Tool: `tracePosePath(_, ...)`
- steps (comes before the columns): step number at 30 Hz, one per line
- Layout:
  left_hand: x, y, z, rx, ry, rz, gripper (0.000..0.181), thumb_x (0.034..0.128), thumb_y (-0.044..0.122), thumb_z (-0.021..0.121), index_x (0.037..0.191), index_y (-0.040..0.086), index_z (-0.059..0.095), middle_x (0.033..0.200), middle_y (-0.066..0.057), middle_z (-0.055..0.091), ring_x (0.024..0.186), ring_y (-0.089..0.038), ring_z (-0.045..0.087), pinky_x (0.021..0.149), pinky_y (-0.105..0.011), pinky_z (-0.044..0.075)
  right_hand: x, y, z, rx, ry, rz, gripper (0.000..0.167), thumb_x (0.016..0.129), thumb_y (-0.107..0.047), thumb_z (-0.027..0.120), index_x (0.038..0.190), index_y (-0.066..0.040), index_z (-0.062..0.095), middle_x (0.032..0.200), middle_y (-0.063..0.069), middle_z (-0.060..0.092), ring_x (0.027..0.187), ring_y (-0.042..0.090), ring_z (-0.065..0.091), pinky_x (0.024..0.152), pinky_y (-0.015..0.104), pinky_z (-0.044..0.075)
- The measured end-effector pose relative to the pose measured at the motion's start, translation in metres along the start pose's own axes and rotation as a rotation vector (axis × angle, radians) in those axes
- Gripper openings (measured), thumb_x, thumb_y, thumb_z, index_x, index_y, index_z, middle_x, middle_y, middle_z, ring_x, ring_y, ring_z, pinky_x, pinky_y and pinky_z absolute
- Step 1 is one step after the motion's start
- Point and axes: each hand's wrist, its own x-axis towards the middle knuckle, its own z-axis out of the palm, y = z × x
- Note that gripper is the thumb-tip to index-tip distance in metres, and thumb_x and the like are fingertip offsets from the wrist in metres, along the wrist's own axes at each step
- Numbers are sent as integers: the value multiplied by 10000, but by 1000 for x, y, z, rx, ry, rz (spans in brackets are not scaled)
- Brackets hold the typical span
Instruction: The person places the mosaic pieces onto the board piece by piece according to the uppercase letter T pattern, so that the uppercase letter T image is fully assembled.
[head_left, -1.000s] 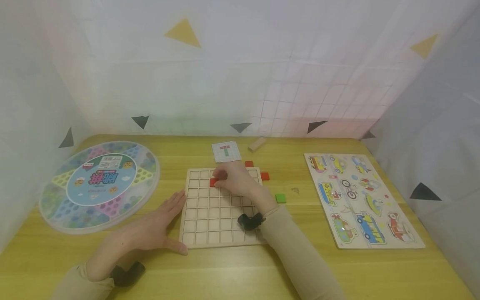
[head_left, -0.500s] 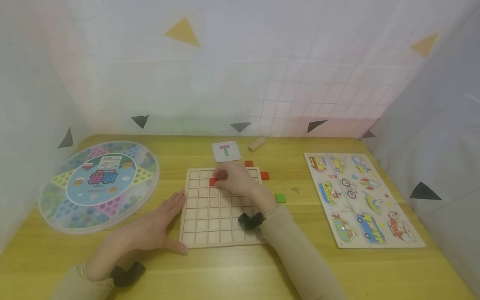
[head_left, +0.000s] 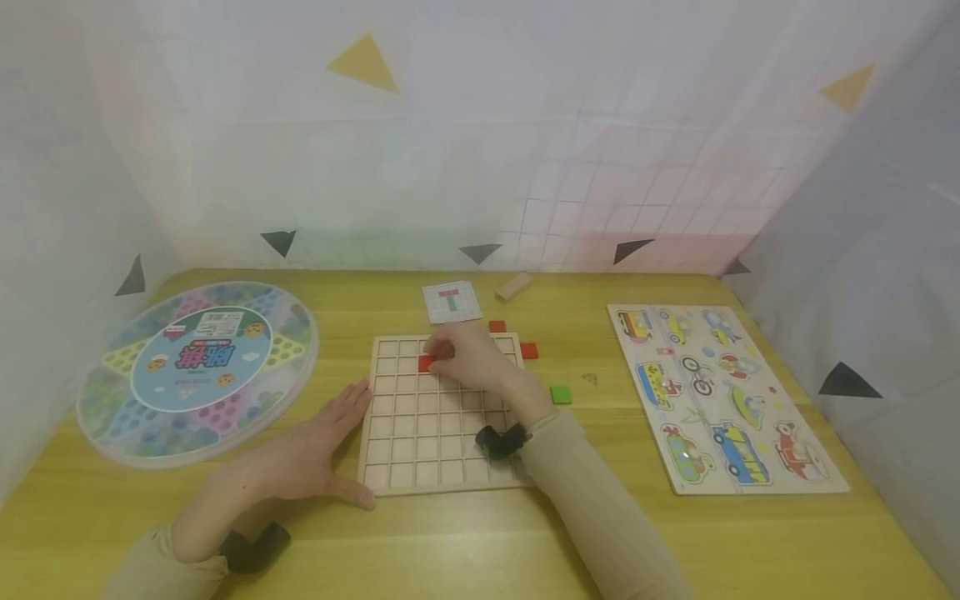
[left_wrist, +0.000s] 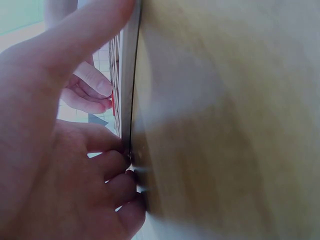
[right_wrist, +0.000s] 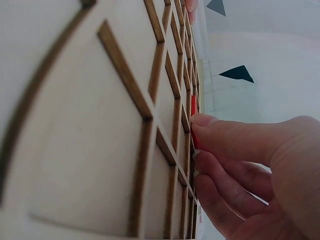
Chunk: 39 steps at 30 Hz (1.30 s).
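Observation:
A wooden grid board lies flat on the table. My left hand rests along its left side, fingertips against the edge and thumb by the near-left corner. The left wrist view shows those fingers touching the board's side. My right hand reaches over the upper rows, thumb and fingers at a red square tile in a cell. In the right wrist view, red shows beside and under the thumb. The hand hides part of the tile and the cells beneath it.
Red tiles and a green tile lie right of the board. Behind it are a pattern card and a small wooden block. A round Chinese checkers set stands left, a vehicle picture puzzle right.

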Motion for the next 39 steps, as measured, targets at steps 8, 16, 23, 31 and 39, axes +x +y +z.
tracePosePath(8,-1,2,-1,-6,-2,5,1325,672,720,761,1597,21,118,1680,-169,8,1529,-424,47,1202,-617,168,-2,0,-1,18,-2,-14,218,882,-101,761,1095,-81,718,1052,18,716,1011,154,649,936,339,538)
tracePosePath(16,0,2,-1,1,-3,8,1331,670,734,748,1602,36,102,1679,-168,6,1528,-424,46,1201,-616,169,-10,-3,-15,84,61,5,267,900,-102,737,1162,-59,711,1139,39,712,1075,192,649,971,358,536)
tracePosePath(23,-1,2,-2,-3,-6,10,1332,672,725,752,1598,22,102,1679,-166,-3,1529,-424,40,1204,-613,156,-18,-5,-35,117,106,-10,324,883,-113,759,1185,-18,694,1151,127,703,1044,230,640,951,373,538)
tracePosePath(31,0,2,-1,0,-4,6,1340,662,727,754,1598,23,101,1675,-176,-3,1527,-425,41,1203,-607,157,-34,9,-58,93,160,-34,311,880,-101,753,1172,-16,690,1168,155,704,1054,251,645,970,401,542)
tracePosePath(39,0,1,0,3,2,11,1342,661,723,760,1594,11,108,1673,-190,5,1524,-434,51,1197,-617,170,-57,34,-83,103,245,17,296,895,-145,744,1178,-69,704,1148,108,715,1046,241,647,927,412,544)
